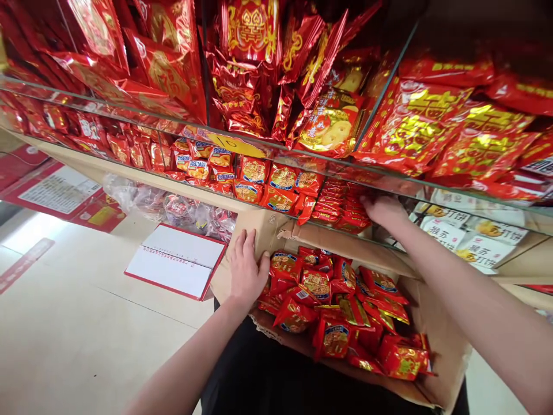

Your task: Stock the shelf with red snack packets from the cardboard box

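Note:
My left hand lies flat on the left side of an open cardboard box, fingers stretched out. Inside the box are several red snack packets with blue and gold labels. My right hand reaches into the lower glass-fronted shelf, beside a stack of small red packets. Its fingertips are blurred and partly hidden, so whether they hold anything does not show. Left of that stack, the same shelf holds round-labelled red packets.
A glass upper shelf edge with a yellow price tag runs above my right hand. White biscuit packets lie to its right. A flattened white carton and clear plastic-bagged goods are on the floor at left.

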{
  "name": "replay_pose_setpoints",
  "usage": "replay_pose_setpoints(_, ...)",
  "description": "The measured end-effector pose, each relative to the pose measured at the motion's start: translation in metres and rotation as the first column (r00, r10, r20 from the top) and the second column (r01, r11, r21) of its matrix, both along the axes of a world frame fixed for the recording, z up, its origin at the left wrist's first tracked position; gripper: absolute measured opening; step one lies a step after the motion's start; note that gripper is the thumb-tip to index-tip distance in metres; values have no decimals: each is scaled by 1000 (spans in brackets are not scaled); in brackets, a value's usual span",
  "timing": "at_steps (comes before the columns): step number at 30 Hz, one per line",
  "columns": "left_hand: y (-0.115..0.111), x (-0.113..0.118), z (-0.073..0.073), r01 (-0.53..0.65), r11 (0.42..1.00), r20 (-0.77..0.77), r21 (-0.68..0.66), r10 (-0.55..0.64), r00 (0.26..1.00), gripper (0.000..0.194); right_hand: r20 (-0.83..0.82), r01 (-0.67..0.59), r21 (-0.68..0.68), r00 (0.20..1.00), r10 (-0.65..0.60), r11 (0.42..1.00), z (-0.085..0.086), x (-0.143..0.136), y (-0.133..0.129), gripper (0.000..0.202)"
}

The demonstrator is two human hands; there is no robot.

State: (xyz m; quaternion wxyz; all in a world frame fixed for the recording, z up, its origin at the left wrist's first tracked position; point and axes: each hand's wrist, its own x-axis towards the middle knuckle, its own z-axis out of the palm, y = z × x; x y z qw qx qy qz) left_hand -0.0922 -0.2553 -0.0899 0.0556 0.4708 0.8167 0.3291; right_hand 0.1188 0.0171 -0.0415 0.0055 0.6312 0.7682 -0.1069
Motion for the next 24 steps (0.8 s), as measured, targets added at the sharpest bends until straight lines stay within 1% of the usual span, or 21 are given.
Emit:
replay_pose_setpoints(2,1,-1,1,-2,1000,4,-8,2,1000,59,-39,-63,39,997,64,997,20,15,-35,42)
replay_pose_setpoints(3,1,-1,1,-2,1000,2,-11,2,1000,59,-111,-134,119,983,147,984,29,25,-56,39)
replay_pose_setpoints(4,1,0,1,-2,1000,-6,-11,2,1000,59,-216,-180,220,949,227,959,38,36,-80,36)
replay_pose_setpoints(5,0,0,2,-2,1000,-23,-4,2,1000,59,-317,-206,297,900,300,932,45,48,-105,33)
replay_pose_setpoints(6,-1,2,2,-4,1000,-52,12,5,999,60,-403,-206,363,845,352,909,50,60,-130,29)
replay_pose_setpoints(7,-3,3,3,1,999,-93,39,2,996,60,-455,-216,392,799,392,894,51,72,-154,25)
replay_pose_setpoints(8,-5,5,3,29,997,-144,75,-18,989,59,-493,-219,395,769,407,892,49,83,-175,22)
replay_pose_setpoints(9,-7,6,4,94,989,-199,112,-71,977,57,-526,-217,380,749,403,899,44,93,-195,20)
replay_pose_setpoints(10,-10,8,5,200,971,-253,131,-163,954,54,-553,-210,351,740,383,912,37,103,-211,19)
replay_pose_setpoints(11,-12,9,6,330,936,-297,123,-282,912,52,-576,-182,320,742,343,930,28,112,-225,18)
replay_pose_setpoints(12,-12,10,8,453,888,-324,84,-406,855,50,-594,-148,284,749,295,947,18,119,-237,18)
replay_pose_setpoints(13,-12,11,10,544,839,-331,21,-507,796,49,-607,-108,245,758,240,963,8,126,-246,18)
replay_pose_setpoints(14,-10,13,13,591,805,-319,-58,-576,753,49,-614,-73,206,767,187,976,-1,131,-253,18)
replay_pose_setpoints(15,-6,14,16,603,785,-292,-145,-616,731,50,-618,-50,170,772,146,984,-8,136,-258,19)
replay_pose_setpoints(17,6,18,25,591,735,-190,-331,-666,722,55,-628,-38,115,771,102,993,-19,141,-265,21)
replay_pose_setpoints(18,14,19,30,591,687,-113,-423,-687,718,58,-638,-49,101,764,102,994,-22,142,-268,21)
replay_pose_setpoints(20,32,23,40,606,569,39,-557,-711,703,64,-664,-81,106,736,131,991,-26,141,-271,21)
replay_pose_setpoints(21,40,26,44,610,523,89,-596,-712,697,64,-678,-96,116,720,150,989,-27,140,-271,21)
replay_pose_setpoints(22,48,28,46,611,497,113,-617,-712,693,60,-688,-113,128,705,170,985,-28,138,-272,21)
replay_pose_setpoints(24,61,35,48,616,486,113,-620,-721,683,47,-703,-141,143,682,201,980,-29,132,-272,21)
